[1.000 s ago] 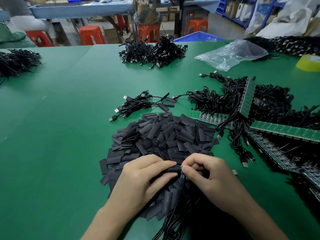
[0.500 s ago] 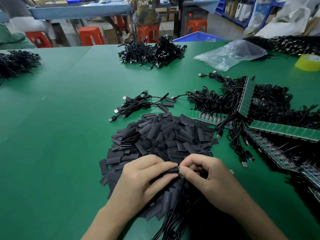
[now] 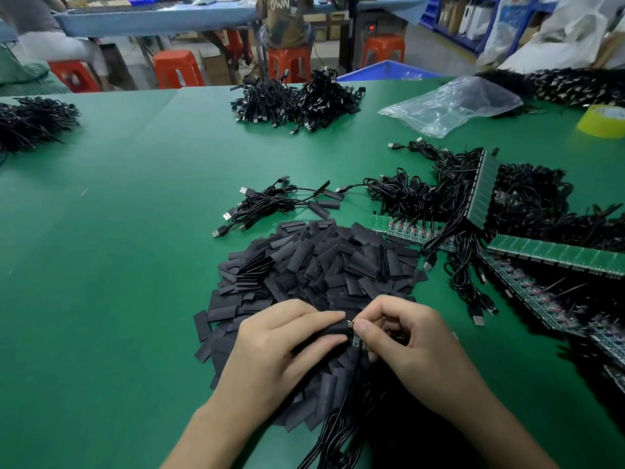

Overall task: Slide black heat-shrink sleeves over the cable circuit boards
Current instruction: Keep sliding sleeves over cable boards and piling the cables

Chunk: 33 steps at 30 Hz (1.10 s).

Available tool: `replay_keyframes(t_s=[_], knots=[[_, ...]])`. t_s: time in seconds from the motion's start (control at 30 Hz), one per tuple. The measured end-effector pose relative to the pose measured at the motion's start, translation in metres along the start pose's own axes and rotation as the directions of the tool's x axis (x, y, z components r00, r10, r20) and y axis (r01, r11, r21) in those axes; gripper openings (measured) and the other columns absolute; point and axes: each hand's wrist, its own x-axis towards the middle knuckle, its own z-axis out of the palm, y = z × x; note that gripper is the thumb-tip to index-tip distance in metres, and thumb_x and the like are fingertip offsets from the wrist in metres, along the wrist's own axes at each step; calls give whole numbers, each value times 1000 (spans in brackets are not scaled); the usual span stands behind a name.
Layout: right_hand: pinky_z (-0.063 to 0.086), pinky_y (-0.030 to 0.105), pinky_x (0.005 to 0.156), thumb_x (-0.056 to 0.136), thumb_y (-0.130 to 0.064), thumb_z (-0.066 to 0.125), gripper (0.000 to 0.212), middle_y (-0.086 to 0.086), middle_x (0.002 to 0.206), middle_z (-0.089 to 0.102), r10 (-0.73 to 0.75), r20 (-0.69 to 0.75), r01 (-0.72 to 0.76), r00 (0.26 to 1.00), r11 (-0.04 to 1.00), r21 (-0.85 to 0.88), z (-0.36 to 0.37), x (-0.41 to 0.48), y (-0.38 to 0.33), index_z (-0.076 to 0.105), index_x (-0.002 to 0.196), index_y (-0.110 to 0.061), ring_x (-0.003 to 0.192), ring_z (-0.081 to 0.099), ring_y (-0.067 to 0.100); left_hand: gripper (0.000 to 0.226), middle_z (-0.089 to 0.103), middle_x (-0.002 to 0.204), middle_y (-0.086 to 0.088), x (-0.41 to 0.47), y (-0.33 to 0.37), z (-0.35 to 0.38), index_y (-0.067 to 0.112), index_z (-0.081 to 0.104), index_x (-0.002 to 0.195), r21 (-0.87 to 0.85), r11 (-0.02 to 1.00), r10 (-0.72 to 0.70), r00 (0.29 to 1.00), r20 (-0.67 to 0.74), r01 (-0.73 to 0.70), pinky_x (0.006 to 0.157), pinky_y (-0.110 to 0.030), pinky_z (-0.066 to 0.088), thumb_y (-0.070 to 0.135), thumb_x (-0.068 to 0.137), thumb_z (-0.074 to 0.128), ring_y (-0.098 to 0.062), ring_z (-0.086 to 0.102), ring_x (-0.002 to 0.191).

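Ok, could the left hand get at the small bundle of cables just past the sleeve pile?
Probably yes. Only the low sleeve pile lies between the left hand and the cable bundle, but that hand is pinching a sleeve and would have to let go first.

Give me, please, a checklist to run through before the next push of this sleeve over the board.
1. Left hand grips the heat-shrink sleeve between thumb and fingers: ok.
2. Right hand pinches the circuit board at the sleeve's open end: ok.
3. Board fully inside the sleeve: not ok, a green sliver shows between the hands.
4. Board lined up straight with the sleeve: cannot tell, fingers hide it.
5. Cable free of snags: cannot tell, it runs down into a bunch of black cables.
6. Pile of spare sleeves at hand: ok, it lies under both hands.
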Motion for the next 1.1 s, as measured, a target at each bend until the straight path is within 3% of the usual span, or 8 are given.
replay_keyframes(t_s=[0.2, 0.5, 0.67, 0.77, 0.93, 1.1], knots=[[45, 14, 60, 94, -17, 70, 20, -5, 62, 65, 11, 39, -11, 999, 1000, 6, 2, 0, -1, 71, 77, -26, 58, 61, 4, 22, 69, 92, 5, 0, 2, 2, 12, 78, 109, 35, 998, 50, 999, 15, -50, 79, -15, 48, 25, 91, 78, -6, 63, 84], [49, 28, 61, 93, -15, 72, 17, -3, 66, 67, -23, 1, 23, 1000, 1000, 16, -1, 1, -1, 72, 79, -25, 61, 61, 16, 22, 70, 93, 5, 0, 1, 2, 12, 79, 107, 27, 999, 29, 999, -24, -29, 80, -16, 48, 23, 88, 81, -6, 63, 84], [43, 18, 57, 94, -17, 71, 18, -11, 63, 61, -44, 8, 45, 999, 999, -15, 1, 2, 3, 71, 81, -28, 58, 52, 1, 23, 70, 94, 5, 0, 1, 3, 12, 79, 108, 17, 999, 39, 999, -22, -38, 78, -18, 50, 22, 87, 82, -6, 64, 84], [45, 21, 58, 93, -21, 71, 13, -9, 64, 62, -57, -21, 57, 998, 998, 10, 2, 2, 2, 71, 82, -27, 59, 54, 3, 27, 70, 95, 6, 2, 5, 3, 14, 79, 109, 15, 1000, -10, 996, -88, 12, 77, -19, 51, 27, 86, 82, -6, 65, 84], [50, 42, 61, 92, -31, 65, 14, 8, 66, 62, -27, -107, 40, 994, 992, 122, 0, 3, 1, 71, 82, -23, 61, 58, 29, 31, 71, 90, 9, 3, 9, 3, 11, 78, 107, -44, 988, -157, 945, -286, 151, 80, -13, 47, 24, 80, 85, -4, 67, 83], [50, 40, 60, 96, -24, 67, 16, -1, 64, 62, -17, -119, 32, 993, 992, 120, 5, 2, 1, 70, 80, -23, 59, 56, 14, 21, 75, 95, 8, 1, 12, 9, 11, 79, 102, -28, 988, -154, 931, -332, 154, 81, -15, 51, 18, 82, 82, -4, 70, 87]])
